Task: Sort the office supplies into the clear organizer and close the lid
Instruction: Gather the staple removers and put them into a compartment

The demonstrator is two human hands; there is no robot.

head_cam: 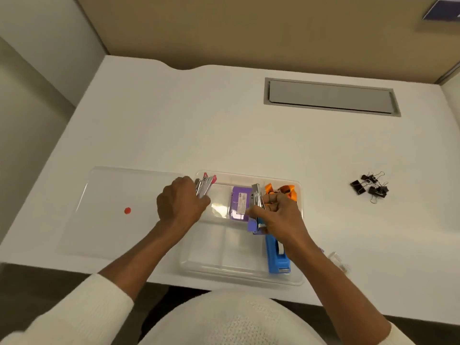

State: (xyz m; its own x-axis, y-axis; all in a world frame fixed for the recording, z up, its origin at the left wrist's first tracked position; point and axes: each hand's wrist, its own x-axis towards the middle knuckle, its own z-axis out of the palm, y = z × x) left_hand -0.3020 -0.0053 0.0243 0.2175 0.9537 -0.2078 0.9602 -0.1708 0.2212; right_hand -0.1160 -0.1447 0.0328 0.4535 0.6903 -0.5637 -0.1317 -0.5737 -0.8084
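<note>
The clear organizer (224, 267) sits at the desk's near edge, its clear lid (119, 190) lying flat to its left with a red dot on it. My left hand (180, 202) grips a bundle of silver and pink staple strips (206, 184) over the organizer's far left compartment. My right hand (276, 215) holds a stack of silver staple strips (256, 197) above a purple box (239, 202) in the middle far compartment. An orange item (286, 189) lies in the far right compartment. A blue stapler (277, 257) rests along the right side.
A pile of black binder clips (371, 186) lies on the white desk to the right. A small clear item (338, 261) sits near the right forearm. A grey cable hatch (331, 97) is set into the desk at the back.
</note>
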